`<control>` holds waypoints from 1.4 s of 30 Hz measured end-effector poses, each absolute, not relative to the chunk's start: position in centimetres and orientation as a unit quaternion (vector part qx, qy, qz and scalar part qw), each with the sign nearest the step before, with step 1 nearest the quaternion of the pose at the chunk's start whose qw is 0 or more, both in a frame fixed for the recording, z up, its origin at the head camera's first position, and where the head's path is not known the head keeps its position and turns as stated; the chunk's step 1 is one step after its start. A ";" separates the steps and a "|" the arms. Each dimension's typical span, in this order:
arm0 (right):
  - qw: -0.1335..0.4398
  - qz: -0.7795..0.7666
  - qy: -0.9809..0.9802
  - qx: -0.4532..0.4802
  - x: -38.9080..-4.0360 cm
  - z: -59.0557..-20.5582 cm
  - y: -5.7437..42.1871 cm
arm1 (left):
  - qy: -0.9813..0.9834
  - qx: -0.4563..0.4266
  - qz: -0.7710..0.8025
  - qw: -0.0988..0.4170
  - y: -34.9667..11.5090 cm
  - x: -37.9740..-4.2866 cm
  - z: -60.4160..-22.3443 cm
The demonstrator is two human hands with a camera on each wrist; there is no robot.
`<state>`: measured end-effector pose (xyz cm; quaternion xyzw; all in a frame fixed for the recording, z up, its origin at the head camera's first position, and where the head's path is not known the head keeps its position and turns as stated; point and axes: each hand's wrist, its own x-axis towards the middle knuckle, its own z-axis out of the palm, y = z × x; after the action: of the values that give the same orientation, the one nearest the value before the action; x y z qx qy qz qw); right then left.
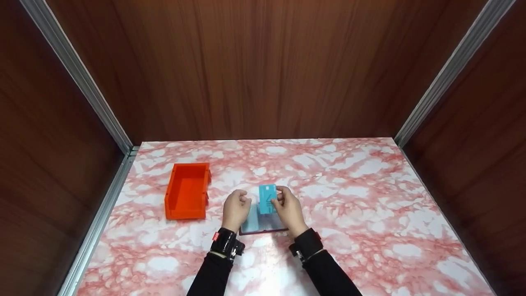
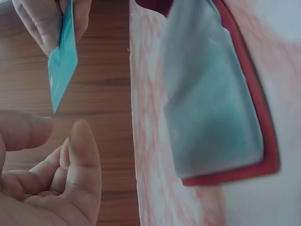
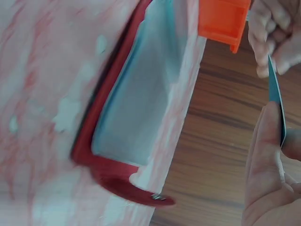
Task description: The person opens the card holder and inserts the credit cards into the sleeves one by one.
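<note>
My right hand (image 1: 291,209) pinches a light blue card (image 1: 267,198) between thumb and fingers, holding it upright above an open red card holder (image 2: 270,141). To the left of the card is my left hand (image 1: 237,209), its thumb and index finger apart and its other fingers loosely bent, with nothing between them. In the left wrist view the card's lower corner points down close to those fingertips. The card holder lies on the table beneath both hands, with cloudy plastic sleeves (image 3: 131,108); a blue tint shows through one. Its red strap (image 3: 136,193) bears a metal snap.
An orange open bin (image 1: 187,191) stands on the table left of my left hand. The tabletop (image 1: 361,213) has a red and white marbled pattern. Brown wood-grain panels (image 1: 263,70) rise at the back and both sides, with metal rails at the corners.
</note>
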<state>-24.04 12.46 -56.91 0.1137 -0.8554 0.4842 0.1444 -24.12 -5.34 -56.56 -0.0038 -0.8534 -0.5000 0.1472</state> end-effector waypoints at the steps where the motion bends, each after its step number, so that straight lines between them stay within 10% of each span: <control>1: 0.145 0.475 -0.861 0.113 -24.1 -57.1 12.6 | -0.860 0.001 -0.488 0.150 -5.5 -24.1 -56.8; 42: 0.098 0.402 -0.901 0.126 -23.9 -60.3 12.7 | -0.935 0.052 -0.346 0.061 -6.6 -23.9 -60.1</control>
<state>-23.93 12.66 -60.34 0.1264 -0.9014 0.4023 0.0983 -23.88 -6.55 -60.08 0.0519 -0.9348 -0.3460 0.0611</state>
